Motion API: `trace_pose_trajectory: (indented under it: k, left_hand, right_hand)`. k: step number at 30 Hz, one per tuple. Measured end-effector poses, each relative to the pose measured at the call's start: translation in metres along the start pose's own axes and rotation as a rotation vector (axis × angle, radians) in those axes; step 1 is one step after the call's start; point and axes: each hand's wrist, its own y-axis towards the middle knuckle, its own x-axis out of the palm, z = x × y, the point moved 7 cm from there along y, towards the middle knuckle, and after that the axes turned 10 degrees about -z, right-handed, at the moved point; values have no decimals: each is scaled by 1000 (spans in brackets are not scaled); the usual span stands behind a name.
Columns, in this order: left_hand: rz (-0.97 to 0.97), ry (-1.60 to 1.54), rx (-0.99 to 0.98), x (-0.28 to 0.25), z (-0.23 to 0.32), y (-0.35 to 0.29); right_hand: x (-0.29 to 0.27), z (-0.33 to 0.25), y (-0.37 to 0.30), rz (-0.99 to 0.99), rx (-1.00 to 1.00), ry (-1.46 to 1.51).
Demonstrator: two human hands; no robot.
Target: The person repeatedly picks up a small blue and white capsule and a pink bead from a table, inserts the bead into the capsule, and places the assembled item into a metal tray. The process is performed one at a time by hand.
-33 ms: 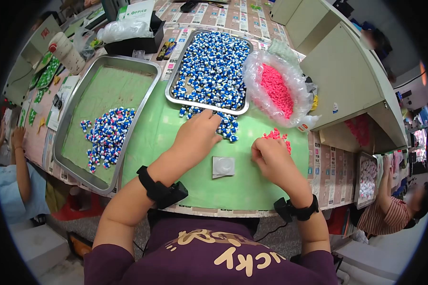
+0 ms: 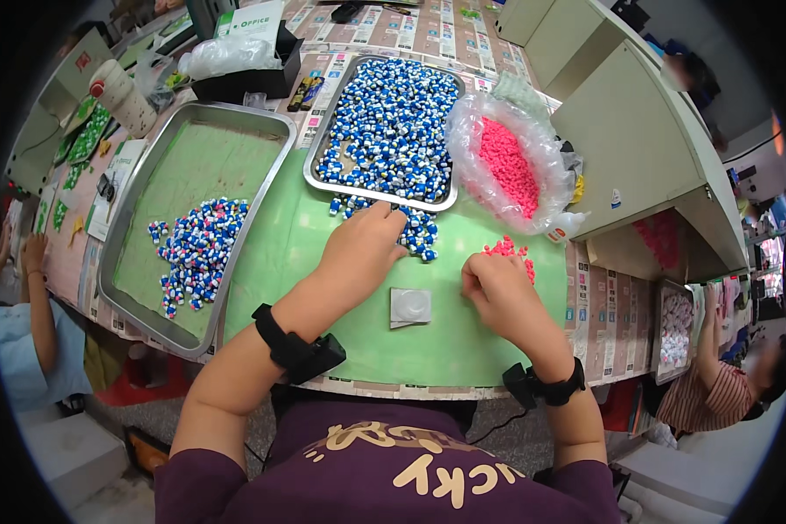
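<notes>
At desk [image 2: 616, 327], had left hand [image 2: 358, 253] at blue-white pieces [image 2: 424, 234], 12 o'clock, right hand [image 2: 508, 293] near pink pieces [image 2: 506, 246]; couldn't tell fingers' [image 2: 472, 278] hold.

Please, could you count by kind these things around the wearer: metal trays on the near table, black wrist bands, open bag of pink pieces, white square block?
Metal trays: 2, left tray and middle tray
Black wrist bands: 2, left band and right band
Bag of pink pieces: 1
White square block: 1
Total: 6
</notes>
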Motion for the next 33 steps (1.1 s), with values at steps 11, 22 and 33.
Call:
trace_pose_trajectory:
  k: [11, 22, 33]
  left_hand:
    - [-139, -888, -58, -32, 20, -31]
    - [-281, -1300, -12, -33, 45, -54]
    - [-216, -1273, -37, -36, 48, -56]
  right_hand:
    - [-53, -63, -5, 281, -290, 281]
    - [-63, -97, -8, 339, -459, 147]
    - [-65, -103, -12, 334, -463, 153]
